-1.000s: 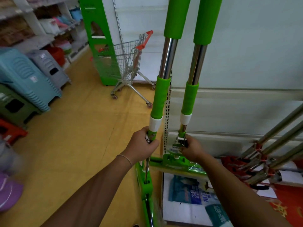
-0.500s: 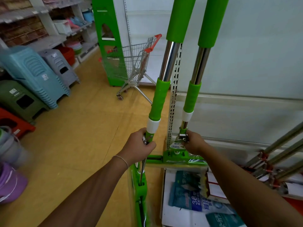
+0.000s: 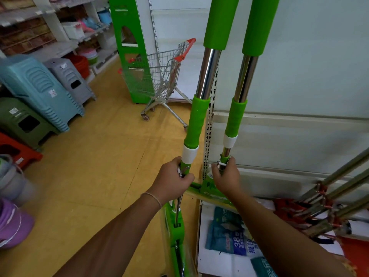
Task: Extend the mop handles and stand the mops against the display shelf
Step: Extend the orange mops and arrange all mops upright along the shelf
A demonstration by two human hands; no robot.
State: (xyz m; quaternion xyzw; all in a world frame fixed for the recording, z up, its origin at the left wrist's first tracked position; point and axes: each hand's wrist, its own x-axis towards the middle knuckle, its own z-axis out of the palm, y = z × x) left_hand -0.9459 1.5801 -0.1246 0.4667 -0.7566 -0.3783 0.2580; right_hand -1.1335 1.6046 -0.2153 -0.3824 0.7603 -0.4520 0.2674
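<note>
Mops stand upright at the white shelf (image 3: 299, 124): left hand (image 3: 173, 181) grips the left mop (image 3: 194, 124), right hand (image 3: 226, 178) the right mop (image 3: 235, 118). Shopping cart (image 3: 161, 76) and stacked stools (image 3: 38, 90) stand behind; handle tops are cut off.

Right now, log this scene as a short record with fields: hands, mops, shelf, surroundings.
left hand: left hand grips the lower shaft of the left mop, below its white collar
right hand: right hand grips the right mop at its metal clasp
mops: both upright, green grips, chrome tubes showing
shelf: display shelf directly behind the mops; contact unclear
surroundings: shopping cart on the yellow floor; stacked plastic stools at left
</note>
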